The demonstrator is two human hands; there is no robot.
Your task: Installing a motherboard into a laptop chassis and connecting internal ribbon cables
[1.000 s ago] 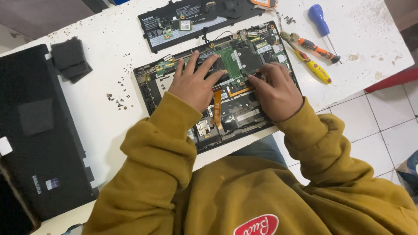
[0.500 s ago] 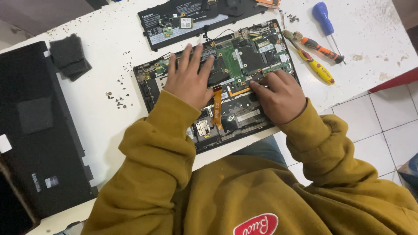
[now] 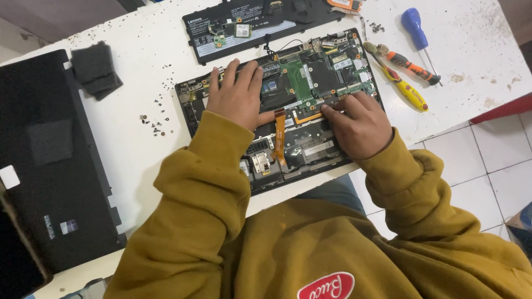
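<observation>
Hands on opened black laptop chassis (image 3: pixel 310 149) at white table's (image 3: pixel 138 61) front edge: my left hand (image 3: pixel 237 95) flat, released; right hand (image 3: pixel 359 119) fingertips pressing green motherboard (image 3: pixel 310 75) edge, likely seating it; screws next.

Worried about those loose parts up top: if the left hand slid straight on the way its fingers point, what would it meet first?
Probably the black battery panel beyond the open laptop; the left hand points up-table toward it.
</observation>
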